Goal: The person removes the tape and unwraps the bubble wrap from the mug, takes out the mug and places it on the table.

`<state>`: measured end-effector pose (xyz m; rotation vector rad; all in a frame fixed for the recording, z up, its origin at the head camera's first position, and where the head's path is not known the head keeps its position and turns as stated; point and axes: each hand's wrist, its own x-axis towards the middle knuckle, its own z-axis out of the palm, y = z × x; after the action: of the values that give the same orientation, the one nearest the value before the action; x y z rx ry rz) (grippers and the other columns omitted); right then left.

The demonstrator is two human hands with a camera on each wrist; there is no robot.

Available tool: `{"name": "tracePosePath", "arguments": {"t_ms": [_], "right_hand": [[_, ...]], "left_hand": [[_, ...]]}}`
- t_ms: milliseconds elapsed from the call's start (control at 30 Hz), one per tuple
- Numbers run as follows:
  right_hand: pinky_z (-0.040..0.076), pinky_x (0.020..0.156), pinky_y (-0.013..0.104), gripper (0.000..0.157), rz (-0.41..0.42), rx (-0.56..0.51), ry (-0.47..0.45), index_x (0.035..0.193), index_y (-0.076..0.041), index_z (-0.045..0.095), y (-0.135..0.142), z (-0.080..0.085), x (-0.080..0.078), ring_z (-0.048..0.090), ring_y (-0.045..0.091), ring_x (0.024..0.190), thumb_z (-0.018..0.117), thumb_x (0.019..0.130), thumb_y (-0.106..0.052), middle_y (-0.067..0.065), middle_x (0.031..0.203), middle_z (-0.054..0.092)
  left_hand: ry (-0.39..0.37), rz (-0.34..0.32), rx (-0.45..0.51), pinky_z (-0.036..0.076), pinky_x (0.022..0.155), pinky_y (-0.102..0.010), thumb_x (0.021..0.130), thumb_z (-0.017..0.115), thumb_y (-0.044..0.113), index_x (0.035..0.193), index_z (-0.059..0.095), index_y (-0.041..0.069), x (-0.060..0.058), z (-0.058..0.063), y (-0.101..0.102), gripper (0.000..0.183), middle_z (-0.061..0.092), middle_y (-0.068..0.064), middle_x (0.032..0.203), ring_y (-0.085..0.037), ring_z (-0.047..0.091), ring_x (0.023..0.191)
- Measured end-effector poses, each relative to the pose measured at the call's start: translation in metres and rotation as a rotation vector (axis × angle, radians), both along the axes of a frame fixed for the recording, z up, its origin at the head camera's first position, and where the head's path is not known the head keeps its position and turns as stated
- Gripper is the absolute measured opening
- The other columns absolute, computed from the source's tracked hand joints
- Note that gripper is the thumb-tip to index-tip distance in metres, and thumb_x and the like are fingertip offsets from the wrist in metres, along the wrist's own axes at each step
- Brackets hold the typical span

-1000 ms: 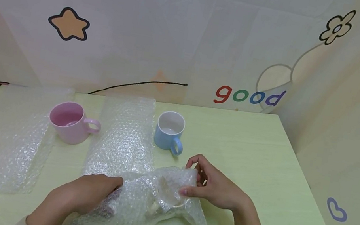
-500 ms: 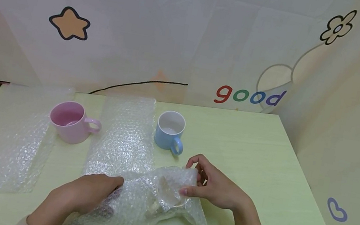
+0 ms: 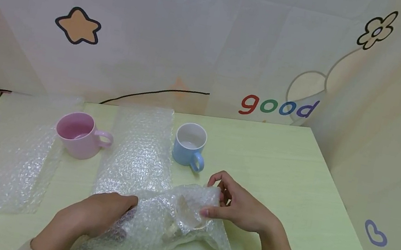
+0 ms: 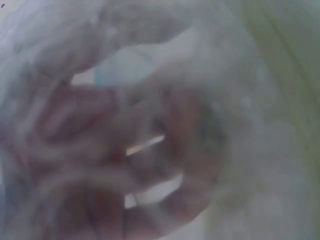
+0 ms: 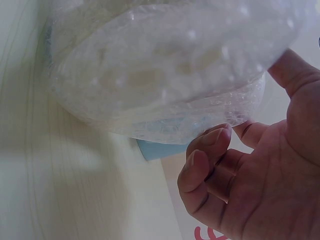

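Observation:
At the front of the table, both hands hold a piece of clear bubble wrap (image 3: 153, 233) raised between them. My left hand (image 3: 96, 214) grips its left part; in the head view its fingers show dimly through the plastic. Blurred curled fingers (image 4: 190, 165) appear through the film in the left wrist view. On the other side, my right hand (image 3: 238, 205) holds the upper right edge, thumb in front and index finger behind. The remaining right fingers (image 5: 197, 172) curl loosely in the right wrist view. Beige patches (image 5: 145, 77) show faintly through the wrap.
A pink mug (image 3: 82, 144) stands upright at the left. A smaller light blue mug (image 3: 183, 151) stands right behind the held wrap. Two flat bubble wrap sheets lie on the table, one at the far left (image 3: 0, 161) and another (image 3: 138, 145) between the mugs.

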<state>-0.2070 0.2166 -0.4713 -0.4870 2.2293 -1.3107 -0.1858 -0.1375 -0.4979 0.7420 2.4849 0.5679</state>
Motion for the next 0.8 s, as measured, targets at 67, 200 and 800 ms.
{"name": "tracePosePath", "arguments": {"t_ms": [67,200,800], "right_hand": [[0.041,0.067,0.024,0.051,-0.001,0.001,0.001,0.123,-0.023,0.046,0.0000,-0.0004,0.0002,0.046,0.017,0.083,0.083,0.089,-0.028,0.008,0.088,0.043],[0.042,0.067,0.025,0.051,-0.002,0.004,0.002,0.123,-0.024,0.046,-0.0002,-0.0003,0.0006,0.046,0.018,0.083,0.083,0.089,-0.028,0.008,0.088,0.042],[0.042,0.067,0.025,0.051,-0.003,0.000,-0.003,0.123,-0.024,0.046,-0.0006,0.0017,0.0005,0.046,0.017,0.082,0.083,0.089,-0.028,0.006,0.087,0.043]], "left_hand": [[-0.003,0.003,0.001,0.043,0.068,-0.032,0.102,0.053,0.009,0.089,0.050,0.024,0.0003,-0.0001,-0.0002,0.020,0.051,0.009,0.074,-0.011,0.048,0.071],[0.004,0.001,-0.005,0.043,0.068,-0.032,0.102,0.053,0.008,0.089,0.049,0.024,0.0011,0.0003,-0.0004,0.021,0.050,0.009,0.073,-0.011,0.047,0.071],[-0.012,0.033,-0.011,0.044,0.071,-0.034,0.103,0.052,0.010,0.090,0.050,0.023,0.0025,0.0034,0.0028,0.019,0.052,0.008,0.076,-0.012,0.049,0.073]]}}
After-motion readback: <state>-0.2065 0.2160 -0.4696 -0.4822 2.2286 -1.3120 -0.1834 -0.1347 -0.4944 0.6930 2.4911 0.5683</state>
